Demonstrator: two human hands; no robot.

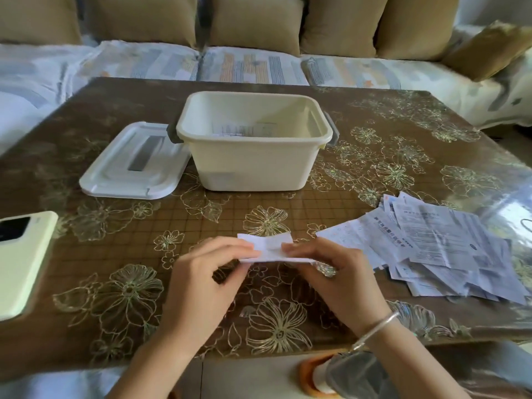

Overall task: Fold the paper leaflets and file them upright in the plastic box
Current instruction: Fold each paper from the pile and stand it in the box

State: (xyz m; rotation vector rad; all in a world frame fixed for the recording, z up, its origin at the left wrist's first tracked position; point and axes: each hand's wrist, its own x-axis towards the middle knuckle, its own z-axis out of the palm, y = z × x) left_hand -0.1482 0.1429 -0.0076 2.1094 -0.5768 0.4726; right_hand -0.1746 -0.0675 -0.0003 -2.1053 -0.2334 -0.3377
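Left hand and right hand each pinch one end of a folded white leaflet just above the tabletop. Loose leaflets lie piled to the right; their print is too blurred to read. Beyond stands the open plastic box with papers inside, its lid flat beside it.

A table fills the middle, its brown cover worked with gold flowers and a fine grid (glossy enough to throw back daylight along the right edge). Beyond the far edge runs a sofa under a pale striped throw, with tan cushions propped along its back. Pale floor shows below the near edge.
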